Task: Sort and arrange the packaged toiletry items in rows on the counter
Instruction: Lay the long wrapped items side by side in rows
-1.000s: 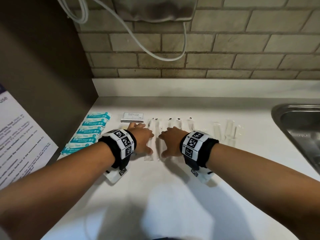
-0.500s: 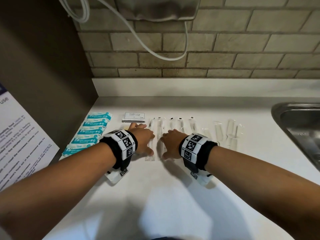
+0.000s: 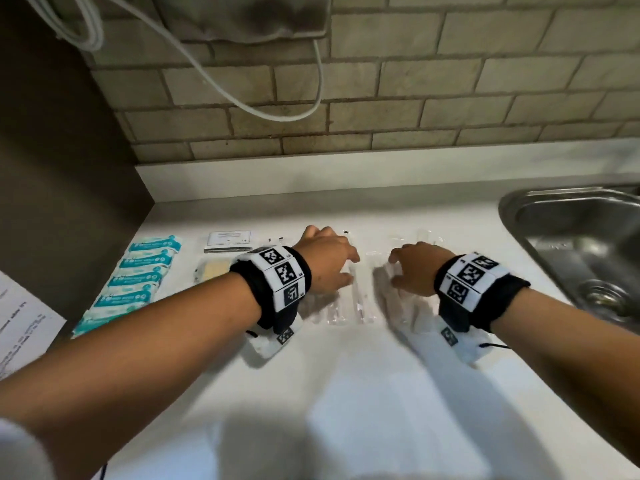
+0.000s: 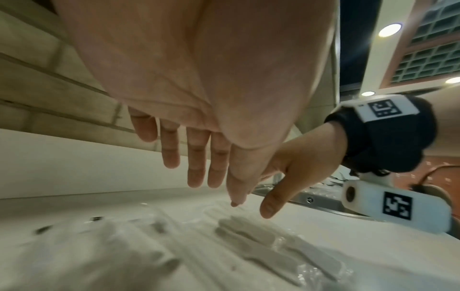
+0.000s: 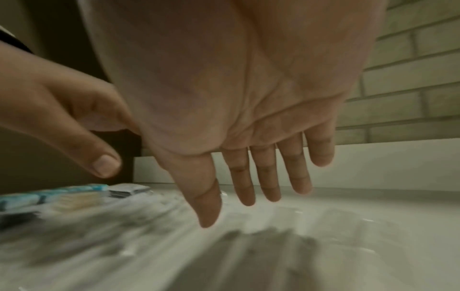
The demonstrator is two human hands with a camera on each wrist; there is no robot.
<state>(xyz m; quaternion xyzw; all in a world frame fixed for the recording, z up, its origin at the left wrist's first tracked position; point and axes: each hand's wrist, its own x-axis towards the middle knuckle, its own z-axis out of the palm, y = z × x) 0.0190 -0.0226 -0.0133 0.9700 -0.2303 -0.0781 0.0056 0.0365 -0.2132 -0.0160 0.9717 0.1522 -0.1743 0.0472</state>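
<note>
Clear-wrapped toiletry packets (image 3: 349, 299) lie side by side in a row across the middle of the white counter (image 3: 346, 393), blurred in all views. Left hand (image 3: 325, 265) is spread flat, fingers (image 4: 196, 157) straight, palm down above the left part of that row; contact cannot be confirmed. Right hand (image 3: 415, 268) is likewise flat with straight fingers (image 5: 268, 177), holding nothing, above the right part of the row. Teal sachets (image 3: 138, 278) form an overlapping column at far left, beside a dark side panel (image 3: 62, 202). A small white box (image 3: 228, 239) and a tan-coloured packet (image 3: 213, 270) sit between sachets and row. Steel sink (image 3: 571, 244) lies at right.
</note>
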